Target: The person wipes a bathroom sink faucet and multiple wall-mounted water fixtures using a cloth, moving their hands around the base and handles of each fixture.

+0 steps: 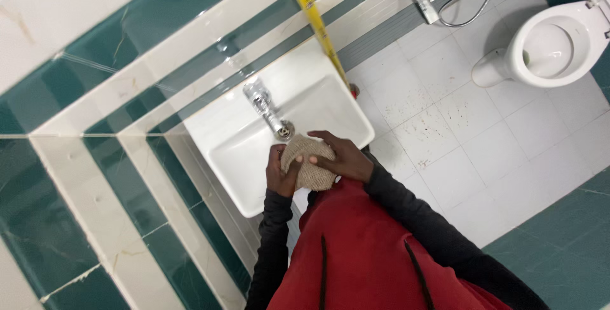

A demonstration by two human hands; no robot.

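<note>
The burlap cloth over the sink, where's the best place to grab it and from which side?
Probably by its two outer edges, one from each side: the burlap cloth is bunched into a rounded wad over the white sink, and the left hand and right hand already cup it that way.

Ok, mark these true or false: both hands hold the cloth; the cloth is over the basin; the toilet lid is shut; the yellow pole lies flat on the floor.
Both hands, left and right, hold the cloth: true.
The cloth is over the basin, near the tap: true.
The toilet lid is shut: false, the bowl is open.
The yellow pole lies flat on the floor: false, it stands beside the basin.
</note>
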